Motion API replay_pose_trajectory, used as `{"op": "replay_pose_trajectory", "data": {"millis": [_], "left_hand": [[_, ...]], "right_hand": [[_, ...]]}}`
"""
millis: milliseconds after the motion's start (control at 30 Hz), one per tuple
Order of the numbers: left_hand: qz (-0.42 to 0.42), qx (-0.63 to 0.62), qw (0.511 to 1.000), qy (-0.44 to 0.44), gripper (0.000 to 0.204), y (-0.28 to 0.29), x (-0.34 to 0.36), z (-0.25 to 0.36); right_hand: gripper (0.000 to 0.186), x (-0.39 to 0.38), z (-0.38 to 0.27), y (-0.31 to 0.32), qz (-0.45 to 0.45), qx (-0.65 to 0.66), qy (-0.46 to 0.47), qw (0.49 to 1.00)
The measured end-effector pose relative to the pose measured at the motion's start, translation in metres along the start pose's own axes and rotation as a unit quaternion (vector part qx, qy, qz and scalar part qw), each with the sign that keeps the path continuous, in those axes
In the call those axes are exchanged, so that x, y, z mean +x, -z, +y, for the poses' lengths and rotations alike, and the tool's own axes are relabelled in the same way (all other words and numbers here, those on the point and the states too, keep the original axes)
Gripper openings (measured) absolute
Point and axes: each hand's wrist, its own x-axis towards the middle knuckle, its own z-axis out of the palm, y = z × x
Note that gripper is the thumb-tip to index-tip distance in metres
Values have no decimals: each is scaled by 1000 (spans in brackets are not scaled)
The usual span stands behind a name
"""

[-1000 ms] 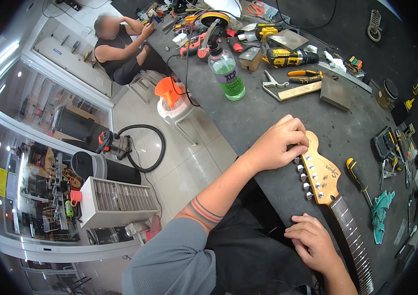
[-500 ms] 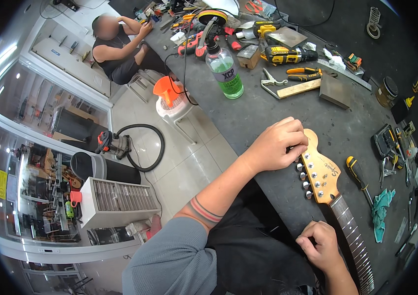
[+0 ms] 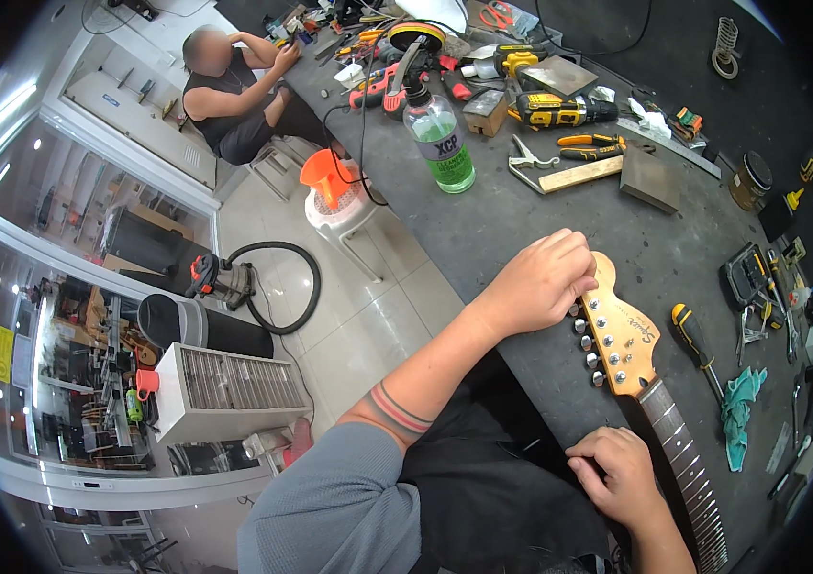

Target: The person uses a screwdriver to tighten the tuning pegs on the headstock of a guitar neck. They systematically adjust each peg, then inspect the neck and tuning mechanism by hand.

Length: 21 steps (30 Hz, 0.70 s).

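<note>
A guitar neck lies diagonally on the dark bench, its pale wooden headstock [image 3: 624,335] toward the middle and its fretted fingerboard [image 3: 682,454] running down to the lower right. My left hand [image 3: 545,279] is at the tip of the headstock, thumb and fingers closed on the endmost tuning peg, which they hide. Several metal tuning pegs [image 3: 586,342] show along the left edge below it. Beside the neck, near the bench edge, my right hand [image 3: 617,474] rests loosely curled, with nothing visible in it.
A yellow-black screwdriver [image 3: 693,340] and teal cloth [image 3: 741,411] lie right of the neck. Farther back are a spray bottle of green liquid [image 3: 445,153], pliers [image 3: 590,145], a drill [image 3: 559,110] and a metal block [image 3: 650,179]. A person [image 3: 234,96] sits at the far left.
The headstock has shifted slightly left, baring one more tuning peg below my left hand. My right hand has moved slightly left and up, its fingers less tightly curled.
</note>
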Motion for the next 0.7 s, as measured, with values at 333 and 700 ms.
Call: {"op": "replay_pose_trajectory", "data": {"millis": [333, 700], "left_hand": [[5, -73, 997, -5, 18, 6, -5, 1], [18, -37, 998, -52, 18, 3, -4, 0]], "right_hand": [[12, 1, -1, -2, 6, -19, 14, 1000], [11, 4, -1, -4, 8, -13, 14, 1000]]}}
